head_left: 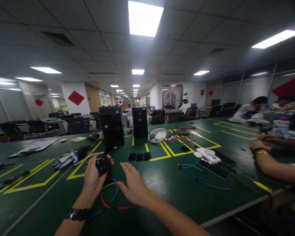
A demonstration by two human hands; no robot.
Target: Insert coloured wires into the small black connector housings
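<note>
My left hand (94, 177) is closed around a small black plastic part (103, 165), holding it just above the green table (167, 186). My right hand (132, 185) hovers beside it with fingers spread and nothing in them. Under both hands lie loose red, blue and green wires (113, 200). A tall black box (111, 126) stands right behind the held part, and a second black box (140, 122) stands to its right. A row of small black parts (139, 156) lies beyond my right hand.
Work gloves (68, 158) lie at the left. A white fan grille (157, 135), a white device (208, 155), a dark phone (216, 169) and blue wires (201, 178) lie to the right. Another person's forearms (272, 160) rest on the table at the right; others sit farther back.
</note>
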